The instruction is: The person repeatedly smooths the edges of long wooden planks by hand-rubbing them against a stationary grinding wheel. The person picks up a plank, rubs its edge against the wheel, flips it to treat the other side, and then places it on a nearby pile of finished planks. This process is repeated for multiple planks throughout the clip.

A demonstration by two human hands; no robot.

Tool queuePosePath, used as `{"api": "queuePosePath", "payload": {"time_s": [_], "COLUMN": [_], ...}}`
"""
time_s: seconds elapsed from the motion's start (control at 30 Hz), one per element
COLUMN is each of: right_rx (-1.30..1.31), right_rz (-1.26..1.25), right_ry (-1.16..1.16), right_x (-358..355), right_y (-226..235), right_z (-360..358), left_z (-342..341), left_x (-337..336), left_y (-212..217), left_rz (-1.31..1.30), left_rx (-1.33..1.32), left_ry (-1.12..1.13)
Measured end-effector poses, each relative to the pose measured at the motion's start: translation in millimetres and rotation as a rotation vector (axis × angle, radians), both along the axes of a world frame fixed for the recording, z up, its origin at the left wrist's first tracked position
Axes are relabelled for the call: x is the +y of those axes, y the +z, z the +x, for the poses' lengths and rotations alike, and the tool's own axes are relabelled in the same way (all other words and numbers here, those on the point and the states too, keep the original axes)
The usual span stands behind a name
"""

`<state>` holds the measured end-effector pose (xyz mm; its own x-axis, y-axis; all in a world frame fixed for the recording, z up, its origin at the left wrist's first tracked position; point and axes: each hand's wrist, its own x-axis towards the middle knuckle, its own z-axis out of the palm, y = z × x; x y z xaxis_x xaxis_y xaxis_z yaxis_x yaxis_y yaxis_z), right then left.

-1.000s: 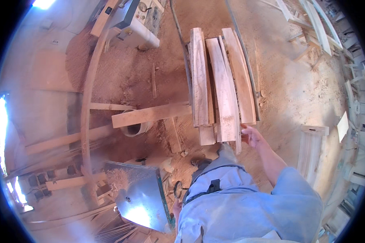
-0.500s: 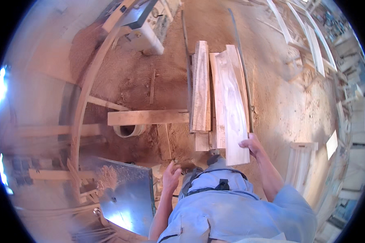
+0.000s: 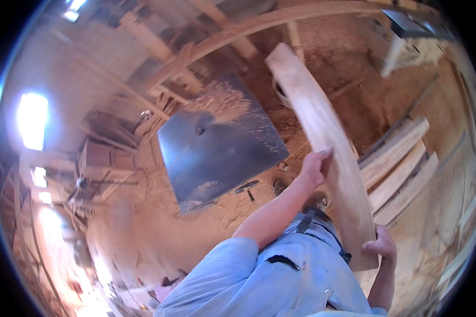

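Observation:
A long pale wooden board (image 3: 328,127) crosses in front of me, its far end pointing up and left. My left hand (image 3: 317,168) is closed on the board's left edge near the middle. Close to the near end, my right hand (image 3: 382,244) grips the opposite edge, thumb on the top face. Left of the board stands a flat metal machine table (image 3: 232,158), with wood shavings (image 3: 230,103) heaped along its far part and a small round hole in its surface. The board is apart from this table.
Several more boards (image 3: 396,164) lie stacked on metal rails at the right. A pale machine (image 3: 407,45) stands at the far right, and a long timber beam (image 3: 238,29) spans the back. Below the metal table's near edge is a dark T-shaped handle (image 3: 247,189). Sawdust covers the floor.
My view has swung left toward the metal table. The board has come off the stack in my right hand, and my left hand, empty before, now grips it too.

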<state>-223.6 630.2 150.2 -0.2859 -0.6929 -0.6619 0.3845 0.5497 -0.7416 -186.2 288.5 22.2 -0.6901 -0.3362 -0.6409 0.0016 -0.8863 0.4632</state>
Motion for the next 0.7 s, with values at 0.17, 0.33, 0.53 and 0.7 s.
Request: {"api": "queuePosePath", "payload": {"time_s": [0.17, 0.33, 0.53, 0.7], "right_rx": [0.539, 1.194, 1.157, 1.065], "right_rz": [-0.066, -0.140, -0.142, -0.063], "right_ry": [0.307, 0.731, 0.877, 0.862], "right_x": [-106.4, -196.6, -264.1, -279.1], "right_y": [-50.0, -34.4, -98.3, -70.0], "right_z": [-23.4, 33.1, 36.2, 36.1], "left_z": [126.8, 216.7, 271.9, 312.8], "left_x": [-85.1, -147.8, -207.1, -318.1], "left_y": [35.5, 44.6, 22.8, 13.8], "left_rz": [-0.173, -0.339, -0.347, -0.801], "left_rx": [-0.126, -0.472, -0.610, -0.652], "left_ry": [0.568, 0.830, 0.597, 0.778]}}
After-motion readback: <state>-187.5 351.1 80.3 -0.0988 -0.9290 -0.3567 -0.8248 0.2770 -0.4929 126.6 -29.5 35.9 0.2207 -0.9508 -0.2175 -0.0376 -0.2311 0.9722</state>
